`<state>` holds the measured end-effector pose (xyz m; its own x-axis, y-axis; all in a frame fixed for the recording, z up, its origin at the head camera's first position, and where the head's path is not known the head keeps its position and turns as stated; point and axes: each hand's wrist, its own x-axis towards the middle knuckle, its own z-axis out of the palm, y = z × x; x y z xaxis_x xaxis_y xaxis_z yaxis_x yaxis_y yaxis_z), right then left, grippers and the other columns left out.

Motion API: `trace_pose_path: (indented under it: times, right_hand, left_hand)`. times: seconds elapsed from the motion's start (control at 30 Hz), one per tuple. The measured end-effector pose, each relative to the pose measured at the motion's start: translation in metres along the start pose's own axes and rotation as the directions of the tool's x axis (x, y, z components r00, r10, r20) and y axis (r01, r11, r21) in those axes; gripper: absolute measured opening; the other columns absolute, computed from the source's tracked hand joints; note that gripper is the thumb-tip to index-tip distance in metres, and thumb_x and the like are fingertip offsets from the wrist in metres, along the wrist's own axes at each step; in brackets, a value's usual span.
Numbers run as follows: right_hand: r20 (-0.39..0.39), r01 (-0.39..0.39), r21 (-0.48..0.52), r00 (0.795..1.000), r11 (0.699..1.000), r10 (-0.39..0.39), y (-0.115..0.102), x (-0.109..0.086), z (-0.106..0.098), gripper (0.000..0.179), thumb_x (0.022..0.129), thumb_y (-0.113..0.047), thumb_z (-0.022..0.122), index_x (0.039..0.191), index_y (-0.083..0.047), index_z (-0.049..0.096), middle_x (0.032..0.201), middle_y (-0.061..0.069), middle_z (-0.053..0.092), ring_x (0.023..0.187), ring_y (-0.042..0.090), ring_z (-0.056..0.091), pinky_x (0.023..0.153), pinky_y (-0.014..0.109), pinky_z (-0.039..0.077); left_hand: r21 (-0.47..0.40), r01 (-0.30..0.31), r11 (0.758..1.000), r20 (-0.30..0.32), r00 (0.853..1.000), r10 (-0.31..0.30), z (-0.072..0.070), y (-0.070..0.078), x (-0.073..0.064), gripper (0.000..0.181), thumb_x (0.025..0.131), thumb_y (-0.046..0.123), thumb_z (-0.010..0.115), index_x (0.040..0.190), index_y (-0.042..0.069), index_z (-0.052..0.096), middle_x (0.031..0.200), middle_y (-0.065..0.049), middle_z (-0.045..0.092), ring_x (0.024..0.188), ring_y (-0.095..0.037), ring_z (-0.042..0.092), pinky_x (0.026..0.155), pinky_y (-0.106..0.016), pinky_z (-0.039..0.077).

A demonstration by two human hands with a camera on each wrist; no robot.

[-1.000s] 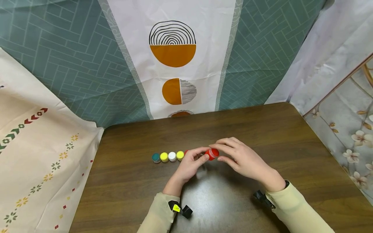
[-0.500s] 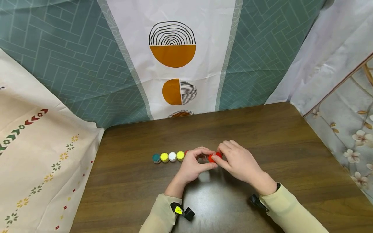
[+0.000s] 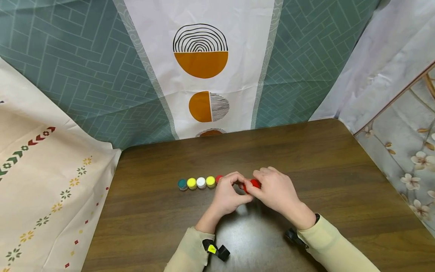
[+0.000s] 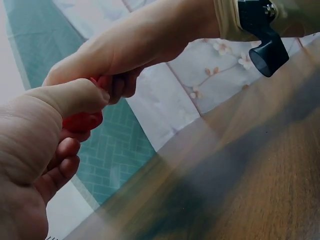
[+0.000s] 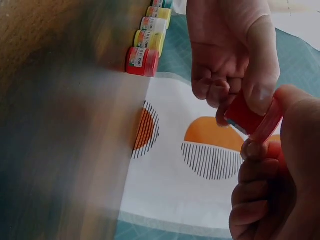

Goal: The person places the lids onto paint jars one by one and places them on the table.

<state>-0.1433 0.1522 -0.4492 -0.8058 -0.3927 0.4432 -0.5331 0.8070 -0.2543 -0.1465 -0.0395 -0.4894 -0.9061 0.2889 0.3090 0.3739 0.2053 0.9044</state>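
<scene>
A small red paint jar [image 5: 241, 115] is held tilted above the table between both hands. My left hand [image 3: 228, 194] pinches its body between thumb and fingers. Opposite it, my right hand [image 3: 276, 190] grips the red lid [image 5: 270, 121] end with thumb and curled fingers. From the left wrist, only part of the red jar [image 4: 82, 121] shows behind the left thumb. To the left stands a row of similar jars: teal [image 3: 182, 184], yellow [image 3: 192, 183], white [image 3: 201, 183], another yellow jar [image 3: 210, 181] and a red one [image 3: 219, 178], partly behind the left hand.
The brown wooden table [image 3: 153, 226] reaches to a green and white patterned curtain [image 3: 210, 83] at the back. Cream cloth [image 3: 51, 196] hangs on the left, flowered cloth [image 3: 408, 170] on the right. A black wrist camera [image 3: 222, 253] sits on the left sleeve.
The right hand has closed in from hovering beside the red jar and now grips its lid. Both hands have shifted slightly, and the jar is now more covered by fingers. The row stays put.
</scene>
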Motion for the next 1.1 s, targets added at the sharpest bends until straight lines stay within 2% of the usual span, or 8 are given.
trace_pose_path:
  times: [0.17,0.33,0.43,0.53,0.6,0.7,0.9,1.1]
  right_hand:
    - [0.068,-0.089,0.097,0.994,0.991,0.083,0.004,-0.001,-0.005,0.043,0.1,-0.051,0.072,0.075,-0.022,0.052,0.067,-0.012,0.042,0.061,0.01,0.043,0.05,0.028,0.037]
    - [0.061,-0.166,0.242,0.986,0.956,0.156,0.013,-0.002,-0.015,0.028,0.106,-0.046,0.066,0.092,-0.022,0.062,0.072,-0.012,0.051,0.059,0.006,0.047,0.053,0.03,0.041]
    - [0.045,-0.171,0.247,0.985,0.954,0.165,0.017,-0.001,-0.021,0.026,0.109,-0.044,0.062,0.098,-0.021,0.065,0.074,-0.011,0.053,0.061,0.008,0.049,0.054,0.032,0.042]
    - [0.059,-0.189,0.236,0.982,0.953,0.18,0.02,-0.001,-0.024,0.027,0.11,-0.046,0.059,0.101,-0.022,0.068,0.075,-0.012,0.055,0.063,0.009,0.051,0.056,0.032,0.043]
    - [0.074,-0.199,0.23,0.98,0.953,0.186,0.02,-0.003,-0.025,0.028,0.11,-0.048,0.058,0.102,-0.023,0.069,0.076,-0.012,0.055,0.063,0.01,0.051,0.057,0.033,0.044]
    - [0.086,-0.192,0.215,0.98,0.958,0.177,0.02,-0.004,-0.024,0.028,0.109,-0.048,0.06,0.102,-0.023,0.071,0.077,-0.014,0.057,0.064,0.009,0.052,0.058,0.033,0.045]
    - [0.093,-0.143,0.186,0.988,0.972,0.127,0.02,-0.005,-0.022,0.018,0.107,-0.04,0.068,0.102,-0.024,0.073,0.08,-0.017,0.06,0.064,0.005,0.054,0.058,0.031,0.047]
    - [0.092,-0.129,0.176,0.989,0.976,0.114,0.019,-0.006,-0.024,0.014,0.105,-0.036,0.07,0.101,-0.024,0.074,0.081,-0.017,0.062,0.066,0.003,0.055,0.059,0.03,0.048]
  left_hand:
    - [0.057,0.045,0.997,0.038,0.998,-0.047,-0.008,0.001,0.003,0.036,0.081,0.004,0.086,0.114,0.011,0.075,0.101,0.005,0.075,0.089,-0.011,0.07,0.086,-0.047,0.06]
    - [0.173,0.071,0.982,0.005,0.997,-0.073,-0.025,-0.003,0.008,0.038,0.086,0.008,0.085,0.121,0.012,0.071,0.122,-0.006,0.076,0.115,-0.022,0.071,0.097,-0.052,0.056]
    - [0.299,0.088,0.95,-0.006,0.996,-0.09,-0.033,-0.008,0.012,0.035,0.086,0.012,0.088,0.116,0.012,0.07,0.131,-0.013,0.073,0.132,-0.027,0.064,0.1,-0.054,0.054]
    - [0.449,0.066,0.891,0.012,0.997,-0.08,-0.039,-0.014,0.016,0.034,0.085,0.014,0.09,0.114,0.011,0.073,0.127,-0.011,0.075,0.141,-0.03,0.057,0.106,-0.053,0.052]
    - [0.526,0.052,0.849,0.021,0.997,-0.074,-0.041,-0.018,0.018,0.033,0.084,0.016,0.092,0.113,0.01,0.076,0.119,-0.007,0.077,0.14,-0.031,0.056,0.109,-0.052,0.049]
    - [0.578,0.044,0.815,0.027,0.997,-0.074,-0.044,-0.024,0.019,0.033,0.084,0.017,0.093,0.112,0.01,0.077,0.11,-0.003,0.077,0.133,-0.03,0.058,0.108,-0.049,0.049]
    - [0.594,0.073,0.801,0.027,0.994,-0.111,-0.046,-0.03,0.017,0.034,0.083,0.019,0.094,0.111,0.009,0.078,0.106,-0.003,0.076,0.123,-0.03,0.059,0.1,-0.047,0.051]
    - [0.624,0.063,0.779,0.028,0.994,-0.103,-0.042,-0.038,0.016,0.035,0.082,0.02,0.095,0.111,0.01,0.078,0.11,-0.006,0.076,0.128,-0.035,0.057,0.107,-0.052,0.047]
